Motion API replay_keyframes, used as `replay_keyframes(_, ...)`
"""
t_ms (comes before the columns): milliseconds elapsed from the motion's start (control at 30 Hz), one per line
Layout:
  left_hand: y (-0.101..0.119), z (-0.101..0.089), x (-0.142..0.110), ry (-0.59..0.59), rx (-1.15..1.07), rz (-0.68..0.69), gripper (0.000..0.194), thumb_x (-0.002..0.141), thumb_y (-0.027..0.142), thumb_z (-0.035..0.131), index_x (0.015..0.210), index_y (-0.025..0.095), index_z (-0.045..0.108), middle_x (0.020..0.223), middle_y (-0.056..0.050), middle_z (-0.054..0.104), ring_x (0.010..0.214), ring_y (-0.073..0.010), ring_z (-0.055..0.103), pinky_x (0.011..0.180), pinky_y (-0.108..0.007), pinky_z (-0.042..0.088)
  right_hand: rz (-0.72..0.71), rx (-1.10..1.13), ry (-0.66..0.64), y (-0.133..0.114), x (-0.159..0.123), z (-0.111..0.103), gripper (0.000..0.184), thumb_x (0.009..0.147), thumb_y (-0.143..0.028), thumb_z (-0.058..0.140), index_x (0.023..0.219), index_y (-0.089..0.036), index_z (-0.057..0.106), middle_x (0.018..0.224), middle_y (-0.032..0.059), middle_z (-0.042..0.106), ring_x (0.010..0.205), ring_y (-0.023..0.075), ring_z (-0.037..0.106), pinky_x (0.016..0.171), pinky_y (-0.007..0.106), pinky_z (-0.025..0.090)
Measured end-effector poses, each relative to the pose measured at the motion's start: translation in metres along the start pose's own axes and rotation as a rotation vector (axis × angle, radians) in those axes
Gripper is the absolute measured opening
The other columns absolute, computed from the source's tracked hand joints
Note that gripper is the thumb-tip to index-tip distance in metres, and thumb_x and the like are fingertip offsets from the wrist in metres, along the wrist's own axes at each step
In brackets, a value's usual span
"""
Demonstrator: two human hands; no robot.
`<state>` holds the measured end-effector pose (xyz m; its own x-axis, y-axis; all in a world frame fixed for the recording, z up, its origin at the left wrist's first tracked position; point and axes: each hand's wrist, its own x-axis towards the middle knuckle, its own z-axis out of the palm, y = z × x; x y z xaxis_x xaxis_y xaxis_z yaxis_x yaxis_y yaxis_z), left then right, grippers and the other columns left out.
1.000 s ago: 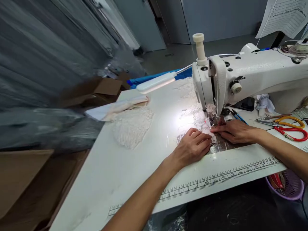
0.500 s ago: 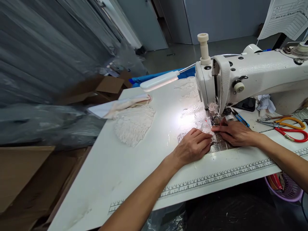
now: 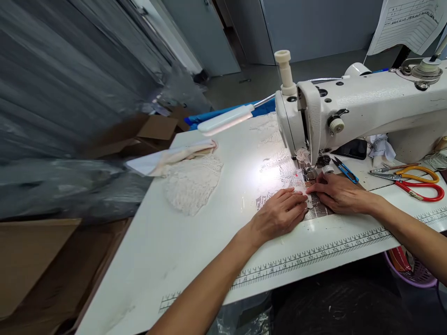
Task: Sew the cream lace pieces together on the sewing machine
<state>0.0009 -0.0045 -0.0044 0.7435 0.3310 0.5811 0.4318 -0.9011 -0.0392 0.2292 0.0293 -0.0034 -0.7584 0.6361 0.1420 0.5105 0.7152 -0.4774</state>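
At the sewing machine (image 3: pixel 363 107), a white lace piece (image 3: pixel 279 177) lies under the needle area, its near edge between my hands. My left hand (image 3: pixel 282 211) is closed on that edge, fingers pressed together over the lace. My right hand (image 3: pixel 340 193) sits just right of the presser foot (image 3: pixel 309 174), index finger and thumb together at the lace's right side. The fingertips partly hide the lace there. Beneath my fingers shows the metallic needle plate area (image 3: pixel 319 210). A small lamp (image 3: pixel 226 120) lights the lace.
Another lace piece (image 3: pixel 193 186) with folded pale fabric lies left on the white table (image 3: pixel 167 251). Right of the needle are blue thread snips (image 3: pixel 345 170), a phone (image 3: pixel 352 149) and red- and orange-handled scissors (image 3: pixel 415 181). A ruler strip (image 3: pixel 300 263) follows the front edge.
The view has shifted slightly, so the machine appears further left. Both hands stay at the lace near the presser foot, with only slight finger movement.
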Motion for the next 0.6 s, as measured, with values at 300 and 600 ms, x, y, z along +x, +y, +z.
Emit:
replay_keyframes(300,-0.0012,-0.0005,-0.0008,0.066,0.039,-0.050,0.005,0.091,0.009,0.055,0.092,0.012,0.058,0.092,-0.007,0.071,0.084,-0.0146,0.070,0.091,-0.035,0.062,0.039,0.095,0.001,0.0062,-0.0028,-0.0005,0.039,0.097,-0.024,0.033,0.128,-0.023,0.058,0.104,0.0099,0.054,0.091,0.0195,0.054,0.086,0.038,0.048)
replay_keyframes(600,-0.0035,0.0001,0.0011,0.085,0.047,-0.055,0.009,0.090,0.009,0.054,0.085,0.014,0.058,0.087,-0.005,0.071,0.077,-0.0147,0.069,0.083,-0.035,0.063,-0.007,-0.086,-0.025,-0.0008,-0.0018,0.0021,0.040,0.098,-0.027,0.036,0.130,-0.028,0.058,0.105,0.0104,0.052,0.090,0.0203,0.049,0.081,0.035,0.046)
